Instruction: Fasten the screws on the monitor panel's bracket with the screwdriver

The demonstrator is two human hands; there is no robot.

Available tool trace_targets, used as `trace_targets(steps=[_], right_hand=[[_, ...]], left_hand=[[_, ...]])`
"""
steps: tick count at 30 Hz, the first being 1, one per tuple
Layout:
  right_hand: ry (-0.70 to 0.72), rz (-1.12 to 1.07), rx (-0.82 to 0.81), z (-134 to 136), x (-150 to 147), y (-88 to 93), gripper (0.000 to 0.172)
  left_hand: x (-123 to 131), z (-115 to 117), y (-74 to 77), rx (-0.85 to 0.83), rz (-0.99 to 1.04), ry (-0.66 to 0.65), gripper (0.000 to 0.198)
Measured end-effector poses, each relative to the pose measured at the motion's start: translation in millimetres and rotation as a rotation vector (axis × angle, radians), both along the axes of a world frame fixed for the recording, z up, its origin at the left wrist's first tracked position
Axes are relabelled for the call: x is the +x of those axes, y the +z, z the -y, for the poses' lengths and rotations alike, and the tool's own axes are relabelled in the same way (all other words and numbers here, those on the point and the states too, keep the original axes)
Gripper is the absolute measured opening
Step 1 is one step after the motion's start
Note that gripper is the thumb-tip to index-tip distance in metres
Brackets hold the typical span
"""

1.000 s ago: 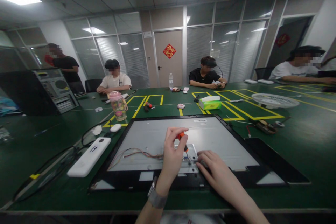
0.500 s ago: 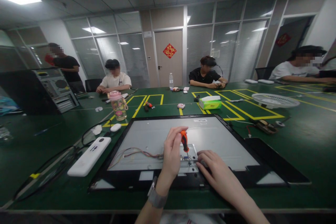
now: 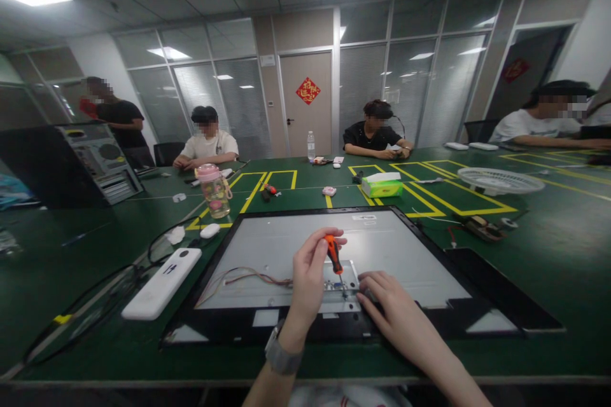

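Note:
A flat monitor panel [image 3: 405, 254] with a black frame lies back side up on the green table in front of me. My left hand [image 3: 308, 276] grips a small screwdriver [image 3: 333, 255] with an orange and black handle, its tip down on a small circuit board [image 3: 341, 280] near the panel's front edge. My right hand [image 3: 391, 308] rests flat on the panel just right of the board, fingertips by the screwdriver tip. Thin coloured wires [image 3: 248, 278] run left from the board. A watch sits on my left wrist.
A white power strip [image 3: 162, 282] and black cables lie to the left. Farther back stand a pink-lidded bottle [image 3: 214, 191], a green tissue box [image 3: 382, 187], a white fan grille [image 3: 499, 181] and a computer case [image 3: 90, 162]. Several people sit or stand around the table.
My left hand has tilted the screwdriver more upright and shifted slightly left. The right hand has stayed on the panel.

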State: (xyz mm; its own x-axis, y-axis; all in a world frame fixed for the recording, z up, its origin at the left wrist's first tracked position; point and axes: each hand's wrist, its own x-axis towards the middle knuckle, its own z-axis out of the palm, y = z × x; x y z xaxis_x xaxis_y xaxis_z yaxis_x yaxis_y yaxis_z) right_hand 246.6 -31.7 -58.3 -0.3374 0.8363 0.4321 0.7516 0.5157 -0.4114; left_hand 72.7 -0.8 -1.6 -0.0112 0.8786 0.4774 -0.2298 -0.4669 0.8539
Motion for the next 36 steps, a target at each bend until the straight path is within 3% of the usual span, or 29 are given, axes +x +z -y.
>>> trace_targets(steps=[3,8,13,19,23,28,36], right_hand=[[-0.003,0.008,-0.015,0.3,-0.1,1.1,0.013],[-0.001,0.008,-0.017,0.4,-0.1,1.7,0.013],[-0.001,0.008,-0.019,-0.1,0.0,0.6,0.013],[-0.001,0.012,-0.008,-0.2,0.0,0.6,0.013],[-0.002,0.018,-0.017,0.9,-0.1,2.2,0.013],[0.005,0.03,-0.04,0.6,0.3,2.5,0.013],[0.006,0.031,-0.025,-0.2,0.1,1.1,0.011]], left_hand=[[1.5,-0.6,-3.6,0.049,-0.01,0.004,0.027],[3.0,-3.3,-5.5,0.072,-0.12,0.161,0.026],[4.2,-4.5,-7.8,-0.026,-0.088,0.038,0.033],[2.8,-4.9,-8.7,0.054,-0.159,0.146,0.027],[1.6,-2.7,-4.4,0.043,-0.108,0.104,0.031],[2.3,-3.6,-5.1,0.072,-0.105,0.106,0.023],[-0.1,-0.5,-2.5,0.03,-0.072,0.068,0.032]])
